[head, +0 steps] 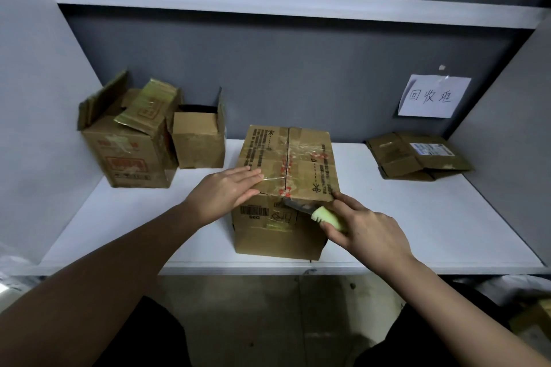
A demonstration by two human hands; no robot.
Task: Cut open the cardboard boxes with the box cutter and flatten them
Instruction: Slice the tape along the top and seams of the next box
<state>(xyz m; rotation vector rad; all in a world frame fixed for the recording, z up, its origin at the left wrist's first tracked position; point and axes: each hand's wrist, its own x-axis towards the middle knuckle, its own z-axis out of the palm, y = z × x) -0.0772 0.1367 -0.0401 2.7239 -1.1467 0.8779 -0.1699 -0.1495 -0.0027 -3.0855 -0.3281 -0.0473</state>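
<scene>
The taped box [286, 188] sits near the desk's [447, 217] front edge. My left hand [226, 191] lies flat on its top, fingers straight, to steady it. My right hand [366, 232] grips the cutter [320, 215], blade at the front end of the taped seam.

Taped box [287, 164] stands at the middle front of the shelf [417, 217]; two opened boxes [131, 143] [199, 140] stand side by side at rear left, flattened cardboard [417, 156] lies at rear right, below a paper note [433, 95] on the back wall.
</scene>
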